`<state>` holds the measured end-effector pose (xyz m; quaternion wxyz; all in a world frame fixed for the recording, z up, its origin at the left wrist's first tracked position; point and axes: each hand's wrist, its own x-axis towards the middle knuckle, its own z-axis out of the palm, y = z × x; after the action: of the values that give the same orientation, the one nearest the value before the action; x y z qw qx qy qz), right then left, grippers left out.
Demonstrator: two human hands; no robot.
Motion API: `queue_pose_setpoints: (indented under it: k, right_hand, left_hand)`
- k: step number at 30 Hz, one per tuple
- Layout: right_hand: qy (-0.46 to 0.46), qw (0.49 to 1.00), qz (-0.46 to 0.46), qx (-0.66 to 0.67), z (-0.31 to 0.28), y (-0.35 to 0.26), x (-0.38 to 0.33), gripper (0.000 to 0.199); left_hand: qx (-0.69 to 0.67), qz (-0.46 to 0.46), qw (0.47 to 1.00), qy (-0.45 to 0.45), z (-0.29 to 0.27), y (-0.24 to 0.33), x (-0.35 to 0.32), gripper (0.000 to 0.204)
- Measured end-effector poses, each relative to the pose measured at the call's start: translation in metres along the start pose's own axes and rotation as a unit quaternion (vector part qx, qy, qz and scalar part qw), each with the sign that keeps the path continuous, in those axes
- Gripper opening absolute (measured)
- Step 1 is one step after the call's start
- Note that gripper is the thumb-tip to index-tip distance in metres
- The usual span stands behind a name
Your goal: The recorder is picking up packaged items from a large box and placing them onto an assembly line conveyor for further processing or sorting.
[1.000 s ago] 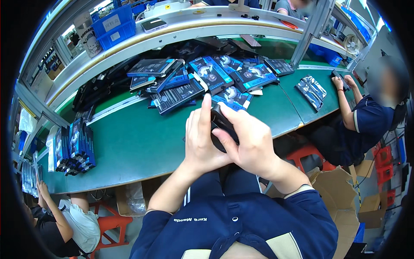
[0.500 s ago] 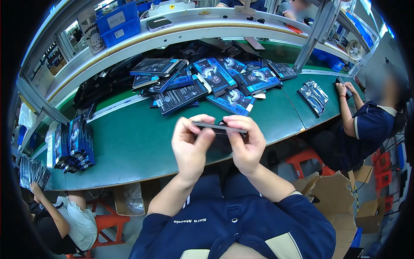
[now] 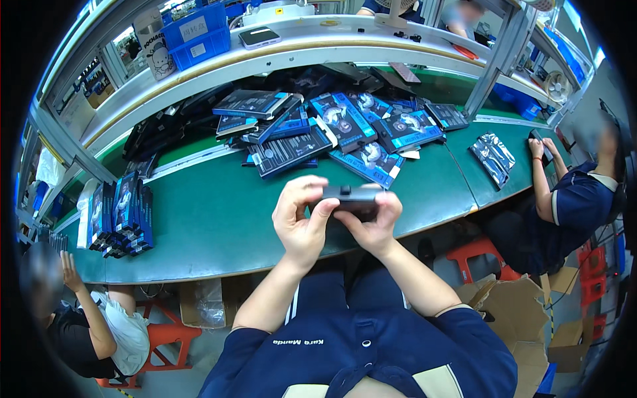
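Note:
My left hand (image 3: 298, 219) and my right hand (image 3: 376, 224) hold a flat dark rectangular piece (image 3: 361, 195) between them, above the near part of the green table. One long edge of it faces up toward me, and a small black nub stands out on that edge. Its exact kind cannot be made out. My left fingers curl round one end with the thumb pressed beneath. The right fingers wrap the other end, and the right thumb reaches across the near face. Beyond my hands lies a heap of blue-and-black printed boxes (image 3: 342, 123), the nearest just past my fingertips.
On the green table (image 3: 219, 219), a stack of similar boxes (image 3: 123, 215) stands at left and a silvery bag (image 3: 492, 159) lies at right. A raised shelf carries blue bins (image 3: 198, 38) and a phone (image 3: 259, 38). Co-workers sit on both sides. An opened carton (image 3: 511, 318) stands at lower right.
The dark piece has turned, so it looks thicker and its nub shows more plainly. My right thumb has slid inward across it. The co-worker at left has raised a hand.

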<state>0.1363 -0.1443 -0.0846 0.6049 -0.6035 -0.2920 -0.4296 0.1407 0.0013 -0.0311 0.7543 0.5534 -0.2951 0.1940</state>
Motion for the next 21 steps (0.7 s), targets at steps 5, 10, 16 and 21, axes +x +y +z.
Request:
queue_pose_setpoints:
  k: [5,10,16,21]
  right_hand:
    - [0.072,0.905,0.380,0.180,0.035,-0.018,0.034,0.030]
    - [-0.201,0.914,0.000,-0.352,0.065,0.031,0.050,0.056]
    - [-0.261,0.831,-0.191,-0.452,0.051,0.065,0.073,0.024]
    - [-0.351,0.879,-0.182,-0.267,-0.004,-0.009,0.053,0.028]
  left_hand:
    - [-0.112,-0.328,0.889,-0.300,-0.049,-0.006,-0.023,0.114]
    - [0.355,-0.163,0.918,-0.061,-0.066,0.038,-0.037,0.109]
    - [0.769,-0.297,0.563,-0.054,-0.120,0.046,-0.025,0.085]
    - [0.612,-0.032,0.774,-0.158,-0.064,0.031,-0.017,0.091]
